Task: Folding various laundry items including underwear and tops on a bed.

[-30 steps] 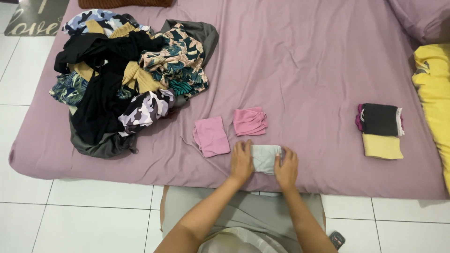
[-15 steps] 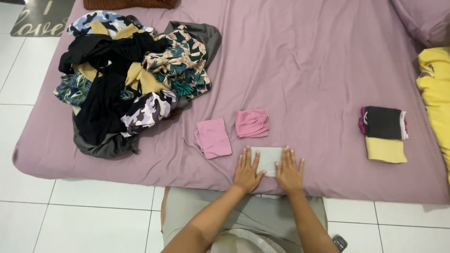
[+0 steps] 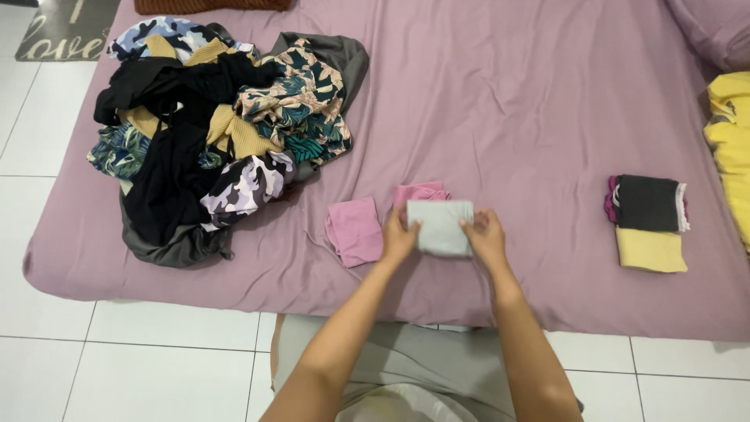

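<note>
At nine to eleven o'clock on the bed [image 3: 508, 94], covered in a mauve sheet, an unsorted heap of clothes [image 3: 219, 133]: black pieces, a camouflage print, a leafy teal-and-peach print, mustard ribbed knit, a grey garment underneath. Loose and tangled, so probably not yet folded.

Toward the centre, a folded light pink cloth [image 3: 355, 230] lying flat near the bed's front edge. Just beside it, at its two o'clock, a folded darker pink cloth [image 3: 418, 191], mostly hidden behind what the hands hold.

At the middle, left hand [image 3: 397, 237] and right hand [image 3: 486, 234] gripping opposite short sides of a small folded pale grey cloth [image 3: 440, 227]. Fingers [image 3: 412, 227] of each hand closed narrow, pinching the edges, thumbs on top, so the folds stay together and the piece keeps its rectangle. Grey cloth held over the darker pink one; touching it or lifted just clear, cannot tell.

Well apart at three o'clock, a small stack: a folded dark grey garment [image 3: 647, 202] with magenta and white edges showing, and a folded yellow piece [image 3: 651, 250] just in front, touching it. Seemingly finished items kept away from the heap.

At the far right edge, a yellow pillow or blanket [image 3: 730, 133], partly cut off.
</note>
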